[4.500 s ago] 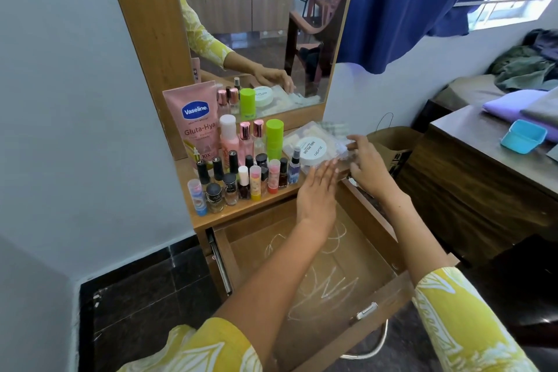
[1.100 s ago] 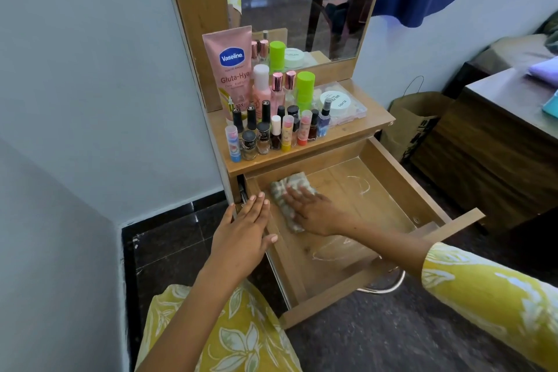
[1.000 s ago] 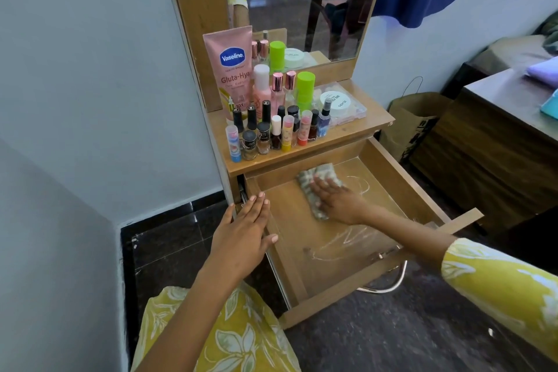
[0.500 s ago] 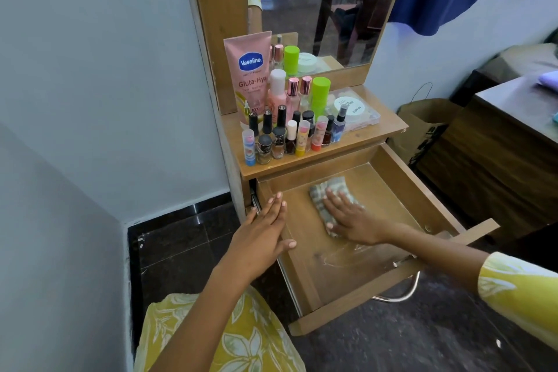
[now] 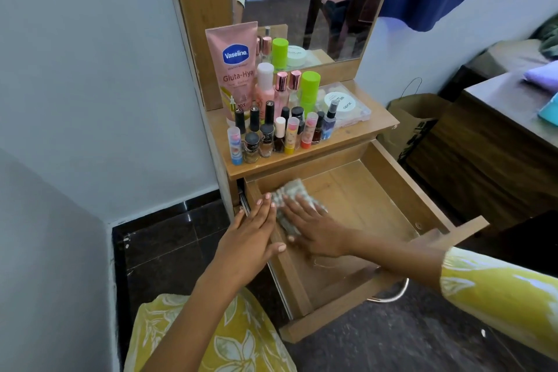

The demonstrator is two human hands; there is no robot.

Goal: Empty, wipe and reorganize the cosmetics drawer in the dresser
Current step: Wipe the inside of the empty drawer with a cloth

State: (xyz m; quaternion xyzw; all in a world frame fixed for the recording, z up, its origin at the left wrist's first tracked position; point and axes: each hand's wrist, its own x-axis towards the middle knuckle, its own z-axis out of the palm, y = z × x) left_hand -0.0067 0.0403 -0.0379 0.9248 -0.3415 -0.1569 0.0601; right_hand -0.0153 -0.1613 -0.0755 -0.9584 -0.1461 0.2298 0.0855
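The wooden drawer [image 5: 401,190] of the dresser stands pulled out, and nothing lies inside but a checked cloth [image 5: 290,190]. My right hand [image 5: 314,228] presses flat on that cloth at the drawer's back left corner. My left hand [image 5: 252,234] rests with straight fingers on the drawer's left wall. The cosmetics stand on the dresser top [image 5: 374,121]: a pink Vaseline tube [image 5: 234,66], several small nail polish and lip balm bottles [image 5: 271,136], a green-capped bottle [image 5: 309,90] and a clear box with a white jar [image 5: 347,104].
A mirror [image 5: 302,0] rises behind the cosmetics. A brown paper bag [image 5: 413,118] sits on the floor right of the dresser, next to a dark wooden table [image 5: 495,145]. The grey wall closes in on the left; dark tiled floor lies below.
My right hand has slid the cloth across the drawer floor, right and then back to the left corner. My left hand stays on the drawer's left wall. Earlier, both hands set the clear box on top.
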